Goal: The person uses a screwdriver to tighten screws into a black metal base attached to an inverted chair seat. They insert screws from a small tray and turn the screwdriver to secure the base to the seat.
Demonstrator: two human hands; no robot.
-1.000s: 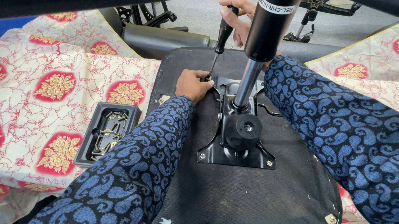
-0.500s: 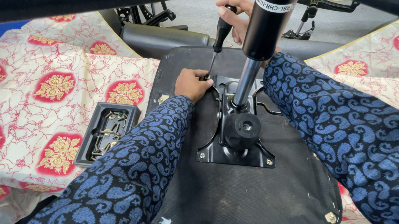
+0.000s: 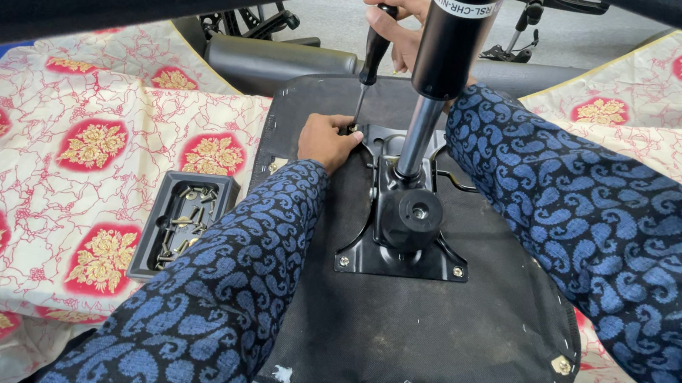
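Note:
An upturned black chair seat point(image 3: 426, 343) lies before me with a black metal mounting plate point(image 3: 403, 257) bolted to its underside and a gas lift cylinder point(image 3: 452, 48) standing up from it. My right hand point(image 3: 398, 28) grips the black handle of a screwdriver point(image 3: 370, 64), held upright with its tip at the plate's far left corner. My left hand point(image 3: 328, 140) rests at that corner, fingers pinched around the screw at the screwdriver tip. Both arms wear blue paisley sleeves.
A black tray point(image 3: 179, 221) of screws and small hardware sits left of the seat on a cream and red patterned cloth point(image 3: 37, 169). A black armrest pad point(image 3: 279, 62) lies behind the seat. A chair base point(image 3: 551, 0) stands on the floor beyond.
Almost nothing has moved. Both hands stay at the far left corner of the plate with the screwdriver upright.

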